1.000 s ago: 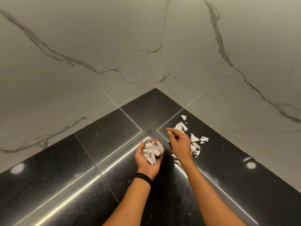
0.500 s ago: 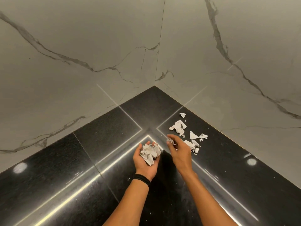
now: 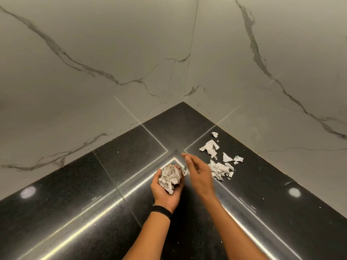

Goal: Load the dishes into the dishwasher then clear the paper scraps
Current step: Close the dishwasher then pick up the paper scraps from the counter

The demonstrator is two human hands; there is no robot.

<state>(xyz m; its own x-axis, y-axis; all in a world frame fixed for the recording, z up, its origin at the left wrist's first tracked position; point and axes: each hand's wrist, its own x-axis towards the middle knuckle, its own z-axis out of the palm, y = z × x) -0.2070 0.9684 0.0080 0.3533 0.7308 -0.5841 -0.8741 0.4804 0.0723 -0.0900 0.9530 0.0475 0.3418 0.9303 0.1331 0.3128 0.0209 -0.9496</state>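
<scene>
My left hand (image 3: 165,188) is cupped palm up over the black countertop (image 3: 93,184) and holds a wad of crumpled white paper scraps (image 3: 170,178). A small scrap (image 3: 185,172) sits at the wad's right edge by my fingertips. My right hand (image 3: 199,171) hovers just right of the wad, fingers apart and empty, a little blurred. Several loose white paper scraps (image 3: 218,168) lie on the counter to the right of that hand, with a larger torn piece (image 3: 210,146) and a tiny one (image 3: 214,134) farther back toward the corner.
The glossy black counter runs into a corner between two grey marble walls (image 3: 112,53). Bright light strips and round lamp reflections (image 3: 294,192) show on its surface. A black band (image 3: 161,211) circles my left wrist.
My right hand carried a pinched scrap from the pile to the wad in my left hand and let it go; its fingers are now spread. The left hand stayed in place.
</scene>
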